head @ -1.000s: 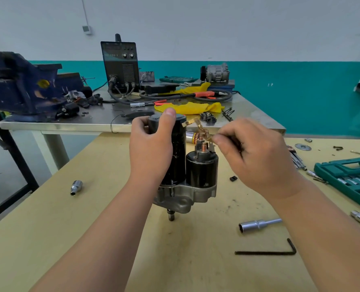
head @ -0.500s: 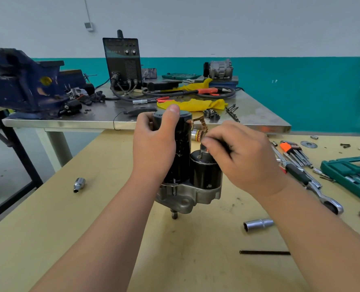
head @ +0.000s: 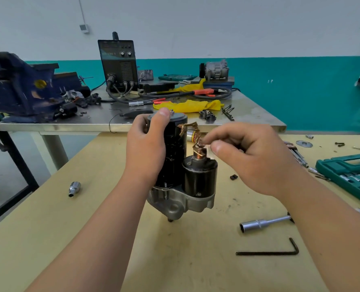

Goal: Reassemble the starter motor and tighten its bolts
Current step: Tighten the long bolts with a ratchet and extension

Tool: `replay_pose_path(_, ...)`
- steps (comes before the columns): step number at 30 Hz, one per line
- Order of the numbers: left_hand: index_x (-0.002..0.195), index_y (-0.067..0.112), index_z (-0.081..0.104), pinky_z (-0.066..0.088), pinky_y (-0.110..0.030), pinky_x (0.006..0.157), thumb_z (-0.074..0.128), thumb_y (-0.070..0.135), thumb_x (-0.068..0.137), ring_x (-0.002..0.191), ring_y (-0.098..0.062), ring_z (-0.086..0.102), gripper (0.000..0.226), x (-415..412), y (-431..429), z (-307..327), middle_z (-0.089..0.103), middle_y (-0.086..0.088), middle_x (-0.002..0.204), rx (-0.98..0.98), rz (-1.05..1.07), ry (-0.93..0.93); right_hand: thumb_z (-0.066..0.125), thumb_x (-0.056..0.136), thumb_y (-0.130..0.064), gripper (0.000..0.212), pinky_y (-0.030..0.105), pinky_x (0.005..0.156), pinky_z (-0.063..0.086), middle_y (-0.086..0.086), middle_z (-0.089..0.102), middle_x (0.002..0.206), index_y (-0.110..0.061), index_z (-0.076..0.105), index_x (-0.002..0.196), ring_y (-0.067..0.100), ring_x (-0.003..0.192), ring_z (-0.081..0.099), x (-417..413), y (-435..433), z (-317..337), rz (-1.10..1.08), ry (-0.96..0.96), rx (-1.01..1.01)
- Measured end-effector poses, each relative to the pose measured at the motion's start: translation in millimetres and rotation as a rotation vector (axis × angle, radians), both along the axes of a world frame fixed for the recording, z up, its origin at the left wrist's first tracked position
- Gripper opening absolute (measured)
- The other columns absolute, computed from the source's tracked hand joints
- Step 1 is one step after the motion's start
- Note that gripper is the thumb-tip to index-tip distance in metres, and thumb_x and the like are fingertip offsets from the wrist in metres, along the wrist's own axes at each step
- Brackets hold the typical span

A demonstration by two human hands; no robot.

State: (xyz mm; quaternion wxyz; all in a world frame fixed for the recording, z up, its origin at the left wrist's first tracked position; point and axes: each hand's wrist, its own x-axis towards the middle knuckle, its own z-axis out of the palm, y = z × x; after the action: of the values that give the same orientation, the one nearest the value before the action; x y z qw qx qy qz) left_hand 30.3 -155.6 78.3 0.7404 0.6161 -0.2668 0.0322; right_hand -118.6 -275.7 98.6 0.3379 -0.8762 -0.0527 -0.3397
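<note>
Head view: my left hand (head: 145, 148) grips upright starter motor (head: 175, 157). My right hand (head: 257, 161) curls at copper lead (head: 197, 146); pinch: cannot tell.

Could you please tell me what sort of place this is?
Probably a repair workshop: a blue bench vise on the steel table, a black welding-type power unit behind, and a green socket set near the starter motor.
</note>
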Motion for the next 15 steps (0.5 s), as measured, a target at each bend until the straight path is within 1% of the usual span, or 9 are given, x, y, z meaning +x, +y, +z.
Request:
replay_pose_path(1,0.082,0.015,0.056,0.049,-0.021,0.058,0.052,0.067,0.061,0.061,-0.004,0.057,0.056,1,1,1,0.058,0.010,0.065,-0.007,-0.035,0.020,0.058,0.090,-0.020,0.020,0.008,0.047,0.035,-0.017,0.053,0.054,-0.039,0.065,0.088,0.001,0.049,0.047,1,2,2,0.002,0.016,0.050)
replay_pose_path(2,0.087,0.011,0.059,0.053,-0.035,0.071,0.053,0.067,0.061,0.073,-0.019,0.062,0.062,1,2,2,0.063,-0.005,0.077,-0.019,-0.081,0.042,0.060,0.092,-0.020,0.018,0.011,0.046,0.035,-0.012,0.050,0.053,-0.038,0.064,0.090,0.002,0.047,0.043,2,3,4,-0.005,0.033,0.090)
replay_pose_path(3,0.095,0.005,0.062,0.051,-0.049,0.083,0.054,0.067,0.062,0.087,-0.035,0.063,0.071,0,3,4,0.064,-0.020,0.092,-0.029,-0.129,0.056,0.061,0.092,-0.021,0.015,0.013,0.045,0.035,-0.009,0.046,0.052,-0.037,0.063,0.093,0.003,0.046,0.040,3,4,7,-0.019,0.057,0.122)
replay_pose_path(4,0.103,0.001,0.062,0.046,-0.060,0.091,0.054,0.067,0.063,0.098,-0.044,0.060,0.078,-2,4,6,0.062,-0.030,0.104,-0.039,-0.175,0.064,0.063,0.092,-0.023,0.014,0.014,0.044,0.034,-0.008,0.043,0.052,-0.037,0.061,0.096,0.003,0.046,0.039,4,6,10,-0.030,0.080,0.144)
replay_pose_path(5,0.107,-0.004,0.060,0.042,-0.064,0.093,0.054,0.066,0.064,0.099,-0.048,0.058,0.082,-3,5,8,0.058,-0.035,0.109,-0.045,-0.226,0.070,0.064,0.091,-0.026,0.014,0.015,0.044,0.034,-0.007,0.042,0.052,-0.038,0.061,0.097,0.003,0.046,0.038,6,8,13,-0.028,0.099,0.155)
replay_pose_path(7,0.103,-0.011,0.055,0.043,-0.060,0.088,0.053,0.064,0.066,0.086,-0.044,0.053,0.084,-5,6,9,0.054,-0.039,0.098,-0.028,-0.339,0.088,0.067,0.088,-0.029,0.010,0.021,0.047,0.036,0.000,0.049,0.055,-0.038,0.066,0.091,0.012,0.049,0.043,9,13,19,0.011,0.136,0.142)
replay_pose_path(9,0.094,-0.011,0.052,0.039,-0.053,0.078,0.053,0.065,0.066,0.080,-0.034,0.045,0.082,-8,6,11,0.047,-0.030,0.086,0.019,-0.440,0.105,0.072,0.084,-0.029,0.004,0.023,0.048,0.038,0.006,0.057,0.059,-0.032,0.070,0.082,0.020,0.053,0.047,9,17,25,0.066,0.169,0.116)
replay_pose_path(12,0.095,-0.019,0.049,0.038,-0.053,0.074,0.052,0.064,0.067,0.077,-0.035,0.044,0.088,-10,4,12,0.046,-0.031,0.083,0.063,-0.507,0.097,0.074,0.081,-0.028,0.007,0.014,0.044,0.033,-0.006,0.051,0.048,-0.024,0.071,0.076,0.003,0.044,0.040,7,18,29,0.094,0.189,0.072)
replay_pose_path(15,0.095,-0.010,0.055,0.038,-0.048,0.075,0.053,0.061,0.068,0.076,-0.033,0.048,0.077,-11,2,12,0.051,-0.025,0.085,0.075,-0.504,0.097,0.075,0.082,-0.027,0.016,0.011,0.039,0.031,-0.014,0.047,0.041,-0.023,0.068,0.069,0.004,0.038,0.042,6,21,28,0.039,0.159,0.030)
